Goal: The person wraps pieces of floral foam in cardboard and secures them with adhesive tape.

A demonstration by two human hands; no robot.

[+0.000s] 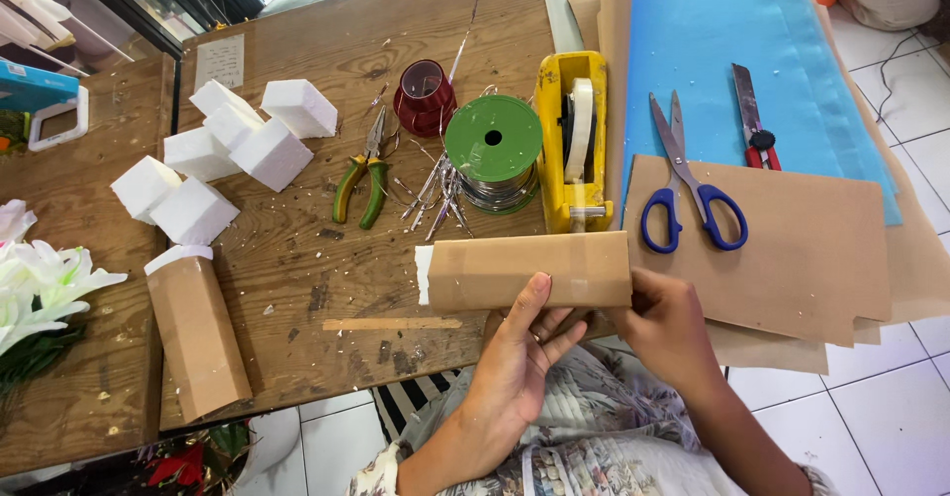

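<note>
Lying far left: white lilies [35, 278], then paper-wrapped foam block [198, 333] on wooden table [327, 288], white foam cubes [233, 145] piled above it. Green-handled pliers [361, 174], dark red cup [424, 98], green wire spool [493, 145], yellow tape dispenser [572, 140] along table middle. Left hand [520, 352] grips brown-wrapped block [529, 270] from below, thumb up on front face, fingers curled underneath. Right hand [665, 323] holds block's right end; its fingers mostly hidden, probably wrapped behind. Blue-handled scissors [693, 184], red cutter [754, 125] on cardboard sheet [811, 248] and blue foam [732, 31].
</note>
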